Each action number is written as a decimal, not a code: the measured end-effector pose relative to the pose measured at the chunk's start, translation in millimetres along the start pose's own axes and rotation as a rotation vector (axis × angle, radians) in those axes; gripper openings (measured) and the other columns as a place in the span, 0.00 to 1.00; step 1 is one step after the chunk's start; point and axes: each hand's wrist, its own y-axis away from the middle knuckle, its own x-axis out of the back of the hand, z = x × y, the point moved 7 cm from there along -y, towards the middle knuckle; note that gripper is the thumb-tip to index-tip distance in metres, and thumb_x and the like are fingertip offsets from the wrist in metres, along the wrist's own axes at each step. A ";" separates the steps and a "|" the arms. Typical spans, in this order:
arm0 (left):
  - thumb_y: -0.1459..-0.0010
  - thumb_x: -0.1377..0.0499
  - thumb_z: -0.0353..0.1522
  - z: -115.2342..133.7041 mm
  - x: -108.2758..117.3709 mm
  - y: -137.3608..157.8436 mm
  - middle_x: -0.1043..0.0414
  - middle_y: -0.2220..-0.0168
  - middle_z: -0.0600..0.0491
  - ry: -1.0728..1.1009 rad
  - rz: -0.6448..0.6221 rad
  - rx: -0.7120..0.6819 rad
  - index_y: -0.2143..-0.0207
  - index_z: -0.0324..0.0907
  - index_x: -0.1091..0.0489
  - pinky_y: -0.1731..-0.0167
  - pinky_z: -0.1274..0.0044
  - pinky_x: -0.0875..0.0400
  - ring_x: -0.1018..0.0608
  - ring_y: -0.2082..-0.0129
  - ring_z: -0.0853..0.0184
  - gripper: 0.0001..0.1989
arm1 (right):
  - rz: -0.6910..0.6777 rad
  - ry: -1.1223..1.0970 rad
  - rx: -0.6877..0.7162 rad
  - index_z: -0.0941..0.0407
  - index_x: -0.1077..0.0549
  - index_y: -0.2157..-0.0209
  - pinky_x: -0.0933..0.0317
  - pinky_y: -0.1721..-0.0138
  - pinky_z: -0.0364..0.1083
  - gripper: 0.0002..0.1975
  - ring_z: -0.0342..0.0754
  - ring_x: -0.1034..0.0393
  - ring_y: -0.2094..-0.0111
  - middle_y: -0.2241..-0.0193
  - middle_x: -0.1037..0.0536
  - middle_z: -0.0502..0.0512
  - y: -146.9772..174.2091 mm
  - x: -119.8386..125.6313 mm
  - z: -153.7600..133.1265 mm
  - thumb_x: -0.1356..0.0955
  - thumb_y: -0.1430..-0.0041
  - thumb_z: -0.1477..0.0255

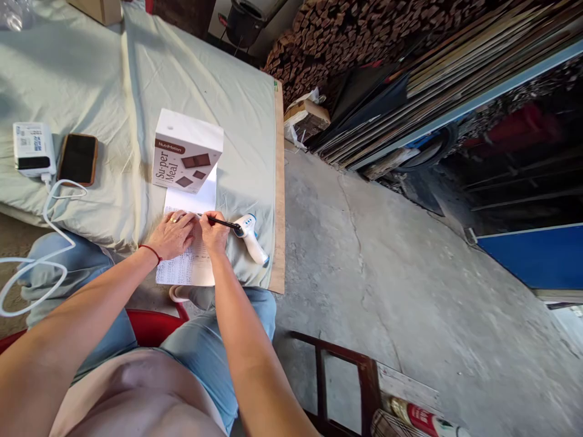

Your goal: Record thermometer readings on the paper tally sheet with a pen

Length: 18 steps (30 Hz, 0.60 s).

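Note:
My right hand (213,233) grips a black pen (224,223), its tip resting near the middle of a sheet of paper (189,267). Rows of handwriting cover part of the sheet, and its near end hangs over the table edge. My left hand (175,233) lies flat on the paper with the fingers stretched out, holding nothing. A white box (188,152) printed "Su-per Meal" stands upright on the far part of the paper. Just right of the pen, a white and blue infrared thermometer (252,238) lies on the cloth.
A phone (78,159) and a white power bank (34,149) with a looping white cable (48,212) lie at the left on the cloth-covered table (109,121). Stacked firewood (328,42) and long boards (437,79) stand beyond the concrete floor. A dark wooden frame (341,388) is low right.

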 end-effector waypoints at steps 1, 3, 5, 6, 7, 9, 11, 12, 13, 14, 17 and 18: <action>0.37 0.45 0.33 0.3 0.2 -0.5 0.33 0.40 0.45 0.006 -0.003 0.000 0.47 0.40 0.30 0.40 0.61 0.40 0.35 0.39 0.53 0.17 | -0.007 0.012 0.007 0.54 0.31 0.72 0.33 0.65 0.45 0.08 0.45 0.31 0.73 0.76 0.24 0.49 -1.1 -0.6 -0.1 0.36 0.43 0.64; 0.37 0.46 0.33 0.9 0.7 -1.2 0.33 0.40 0.45 0.017 -0.005 -0.004 0.46 0.39 0.30 0.40 0.62 0.40 0.35 0.39 0.53 0.18 | -0.019 0.045 0.020 0.54 0.30 0.72 0.34 0.66 0.45 0.07 0.45 0.31 0.73 0.76 0.24 0.50 -5.5 -1.8 -1.1 0.35 0.44 0.66; 0.37 0.46 0.33 0.7 0.5 -1.5 0.33 0.40 0.45 0.015 -0.010 -0.003 0.46 0.39 0.30 0.40 0.61 0.40 0.34 0.40 0.53 0.18 | -0.042 0.081 0.022 0.54 0.30 0.73 0.35 0.67 0.45 0.05 0.45 0.31 0.73 0.77 0.25 0.50 -13.3 -3.5 -2.1 0.33 0.46 0.68; 0.37 0.46 0.33 0.4 0.0 -1.6 0.34 0.40 0.45 0.011 -0.015 0.000 0.46 0.38 0.30 0.40 0.61 0.40 0.34 0.40 0.53 0.18 | -0.060 0.095 0.015 0.54 0.30 0.73 0.36 0.67 0.45 0.05 0.46 0.31 0.74 0.78 0.25 0.50 -18.0 -4.5 -2.2 0.33 0.46 0.68; 0.37 0.46 0.33 -0.1 -0.8 -1.6 0.34 0.39 0.44 0.007 -0.021 0.003 0.46 0.37 0.30 0.40 0.61 0.41 0.35 0.39 0.52 0.19 | -0.082 0.104 0.005 0.55 0.30 0.74 0.36 0.68 0.45 0.05 0.46 0.31 0.75 0.79 0.25 0.49 -22.8 -5.6 -2.2 0.32 0.47 0.69; 0.36 0.46 0.34 -0.7 -2.4 -1.5 0.34 0.39 0.44 0.000 -0.025 0.005 0.45 0.36 0.31 0.39 0.60 0.41 0.35 0.39 0.52 0.19 | -0.135 0.098 -0.012 0.55 0.31 0.74 0.37 0.70 0.44 0.05 0.45 0.32 0.76 0.80 0.26 0.49 -30.5 -7.6 -1.7 0.32 0.48 0.69; 0.36 0.46 0.35 -0.7 -3.4 -1.3 0.34 0.39 0.43 -0.008 -0.019 -0.001 0.45 0.36 0.31 0.39 0.61 0.42 0.35 0.39 0.52 0.19 | -0.170 0.072 -0.021 0.55 0.31 0.75 0.37 0.70 0.44 0.06 0.44 0.33 0.77 0.80 0.26 0.48 -33.5 -8.5 -1.2 0.32 0.48 0.69; 0.36 0.46 0.35 -0.7 -3.7 -1.0 0.34 0.39 0.44 -0.013 -0.015 -0.004 0.45 0.36 0.31 0.39 0.61 0.42 0.35 0.39 0.52 0.19 | -0.174 0.059 -0.022 0.55 0.31 0.75 0.37 0.70 0.44 0.06 0.44 0.33 0.77 0.80 0.26 0.48 -32.8 -8.3 -1.0 0.32 0.48 0.68; 0.35 0.47 0.35 -0.6 -3.9 -0.8 0.34 0.39 0.44 -0.017 -0.011 -0.007 0.45 0.36 0.31 0.39 0.61 0.42 0.35 0.39 0.52 0.19 | -0.169 0.049 -0.020 0.55 0.32 0.74 0.37 0.70 0.44 0.06 0.44 0.33 0.77 0.80 0.26 0.48 -30.7 -7.9 -0.7 0.32 0.48 0.68; 0.35 0.46 0.35 -0.6 -4.1 -0.5 0.34 0.39 0.44 -0.020 -0.007 -0.008 0.45 0.37 0.31 0.39 0.61 0.41 0.35 0.39 0.52 0.19 | -0.154 0.041 -0.015 0.55 0.32 0.74 0.37 0.70 0.44 0.06 0.44 0.33 0.76 0.79 0.26 0.49 -27.6 -7.2 -0.7 0.33 0.47 0.68; 0.36 0.46 0.34 -0.8 -3.7 0.5 0.33 0.40 0.44 -0.018 0.006 -0.013 0.46 0.38 0.30 0.39 0.61 0.40 0.35 0.39 0.53 0.18 | -0.092 0.022 0.015 0.54 0.32 0.72 0.35 0.67 0.44 0.05 0.45 0.32 0.74 0.77 0.25 0.49 -15.7 -5.5 -1.4 0.34 0.46 0.67; 0.36 0.45 0.34 -0.7 -3.2 0.8 0.33 0.40 0.44 -0.015 0.014 -0.019 0.47 0.38 0.30 0.39 0.61 0.40 0.35 0.39 0.53 0.17 | -0.077 0.014 0.025 0.54 0.32 0.72 0.35 0.66 0.45 0.06 0.45 0.32 0.73 0.76 0.25 0.49 -12.3 -5.7 -1.8 0.35 0.45 0.67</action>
